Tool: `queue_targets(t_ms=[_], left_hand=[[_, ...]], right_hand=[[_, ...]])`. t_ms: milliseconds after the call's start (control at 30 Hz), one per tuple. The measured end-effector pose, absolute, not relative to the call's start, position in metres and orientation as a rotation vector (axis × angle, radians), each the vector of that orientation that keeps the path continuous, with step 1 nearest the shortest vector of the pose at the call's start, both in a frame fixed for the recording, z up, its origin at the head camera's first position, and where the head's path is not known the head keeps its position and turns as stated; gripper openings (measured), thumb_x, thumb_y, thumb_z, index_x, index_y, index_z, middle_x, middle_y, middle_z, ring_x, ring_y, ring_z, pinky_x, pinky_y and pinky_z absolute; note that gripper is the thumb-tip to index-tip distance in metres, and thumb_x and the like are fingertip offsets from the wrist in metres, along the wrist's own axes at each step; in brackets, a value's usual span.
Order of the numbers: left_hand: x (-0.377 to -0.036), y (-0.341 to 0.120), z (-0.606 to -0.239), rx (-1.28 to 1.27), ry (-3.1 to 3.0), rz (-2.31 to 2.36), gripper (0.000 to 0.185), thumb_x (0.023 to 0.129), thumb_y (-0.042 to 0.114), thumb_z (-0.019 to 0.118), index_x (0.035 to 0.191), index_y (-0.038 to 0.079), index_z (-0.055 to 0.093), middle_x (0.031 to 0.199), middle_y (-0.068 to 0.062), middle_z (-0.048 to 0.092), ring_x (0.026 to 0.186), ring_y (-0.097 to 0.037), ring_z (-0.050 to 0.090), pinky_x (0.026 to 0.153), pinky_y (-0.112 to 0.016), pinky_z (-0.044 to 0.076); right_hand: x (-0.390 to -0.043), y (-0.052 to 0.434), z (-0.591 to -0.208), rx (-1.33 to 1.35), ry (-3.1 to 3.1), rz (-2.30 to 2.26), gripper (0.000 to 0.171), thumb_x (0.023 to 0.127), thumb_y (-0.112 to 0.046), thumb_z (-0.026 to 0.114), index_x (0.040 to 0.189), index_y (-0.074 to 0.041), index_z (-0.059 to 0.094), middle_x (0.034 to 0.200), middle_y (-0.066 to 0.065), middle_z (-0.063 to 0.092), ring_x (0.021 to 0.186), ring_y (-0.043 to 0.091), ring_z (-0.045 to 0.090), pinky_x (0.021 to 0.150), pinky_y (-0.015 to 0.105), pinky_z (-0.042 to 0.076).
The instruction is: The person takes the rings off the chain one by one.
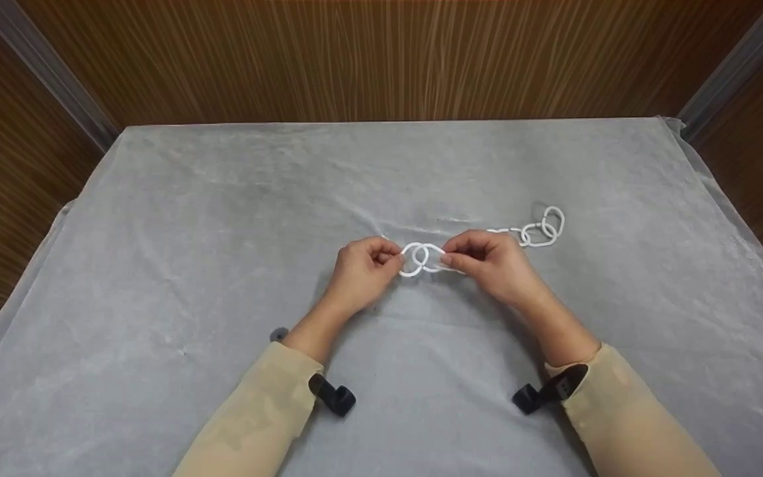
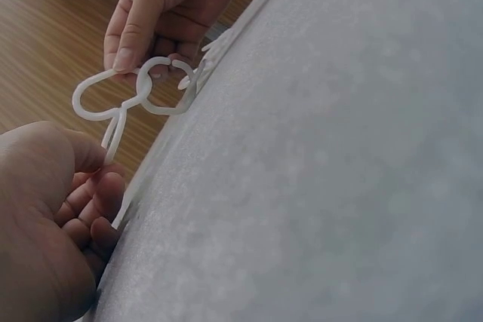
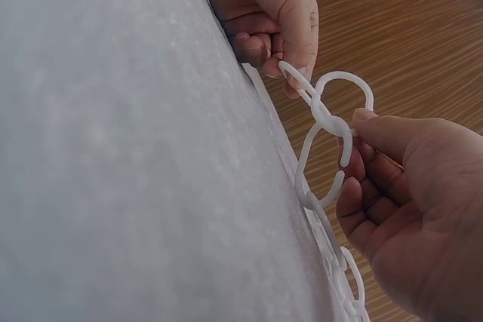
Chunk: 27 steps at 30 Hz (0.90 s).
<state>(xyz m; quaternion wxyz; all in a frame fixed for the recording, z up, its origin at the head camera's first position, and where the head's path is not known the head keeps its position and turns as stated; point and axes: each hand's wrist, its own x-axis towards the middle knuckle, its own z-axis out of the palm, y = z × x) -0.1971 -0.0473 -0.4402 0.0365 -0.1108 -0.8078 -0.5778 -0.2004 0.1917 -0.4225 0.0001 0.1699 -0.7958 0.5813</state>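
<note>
A chain of white plastic links (image 1: 540, 232) lies on the grey cloth and runs from the right toward the middle. My left hand (image 1: 361, 268) pinches one white link (image 1: 411, 260) (image 2: 98, 99) (image 3: 343, 88) by its end. My right hand (image 1: 487, 262) pinches the neighbouring link (image 1: 436, 260) (image 2: 162, 84) (image 3: 324, 164), which is the chain's end link. The two links cross each other between my hands, just above the cloth. In the wrist views the opposite hand (image 2: 162, 5) (image 3: 268, 13) shows with fingers curled on its link.
A grey cloth (image 1: 222, 232) covers the table, with wood-grain walls (image 1: 381, 59) behind and at both sides. Black wrist camera mounts (image 1: 335, 397) (image 1: 544, 394) sit by my beige sleeves.
</note>
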Motion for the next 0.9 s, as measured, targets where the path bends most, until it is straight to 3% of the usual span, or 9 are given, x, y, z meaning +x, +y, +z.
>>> queue_targets(t_ms=[900], left_hand=[[-0.21, -0.07, -0.418, -0.155, -2.465, -1.623, 0.008, 0.094, 0.008, 0.078, 0.097, 0.002, 0.081, 0.075, -0.002, 0.069, 0.067, -0.011, 0.058, 0.063, -0.023, 0.046]], right_hand=[[-0.202, 0.195, -0.426, 0.474, -2.505, 1.834, 0.01, 0.093, 0.0, 0.08, 0.1, 0.006, 0.077, 0.083, 0.006, 0.073, 0.072, 0.005, 0.061, 0.064, 0.018, 0.049]])
